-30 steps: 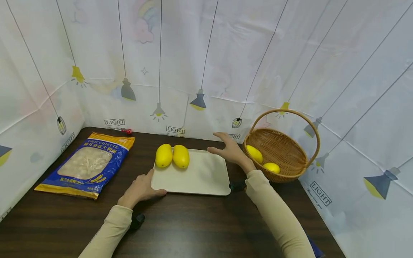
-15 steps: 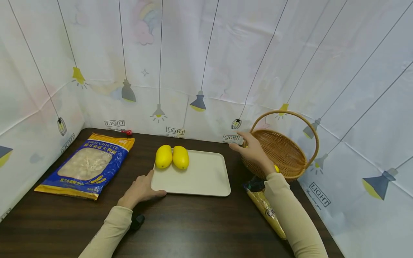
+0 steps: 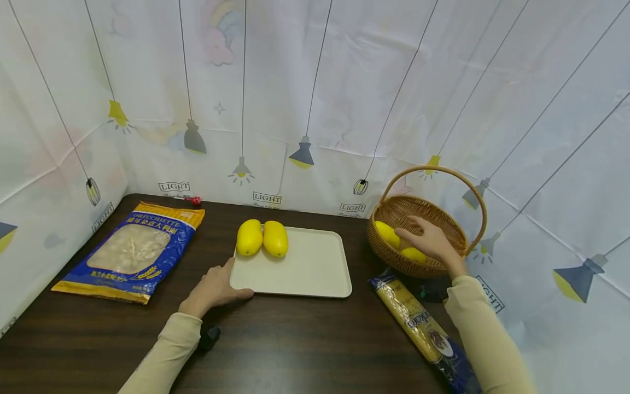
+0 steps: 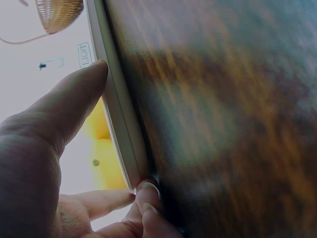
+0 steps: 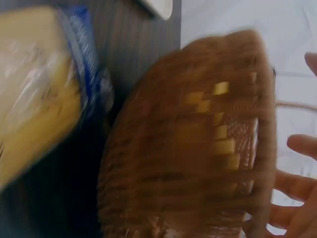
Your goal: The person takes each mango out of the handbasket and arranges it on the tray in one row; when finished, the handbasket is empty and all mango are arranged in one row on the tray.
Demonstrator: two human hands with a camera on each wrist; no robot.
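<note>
My left hand (image 3: 213, 287) holds the cream tray (image 3: 300, 271) at its near left corner. In the left wrist view the thumb (image 4: 74, 101) lies against the tray's rim, with other fingers bent at the corner. Two smooth yellow oval fruits (image 3: 249, 237) sit side by side at the tray's far left. Over the wicker basket (image 3: 389, 249) hovers my right hand (image 3: 430, 238), fingers spread and nothing in them. Two more yellow fruits (image 3: 387, 234) lie in the basket, close to the thumb and fingers. The right wrist view is blurred and shows mostly the basket's side (image 5: 163, 148).
A blue and yellow orecchiette bag (image 3: 133, 251) lies at the table's left. Below the basket, a long pasta packet (image 3: 418, 323) lies partly under the right forearm. The basket's tall handle (image 3: 484, 213) arches over it. A printed curtain (image 3: 305, 98) closes off the back and sides.
My right hand has moved right from above the tray to above the basket, uncovering the pasta packet. The left hand and the fruits on the tray have stayed put.
</note>
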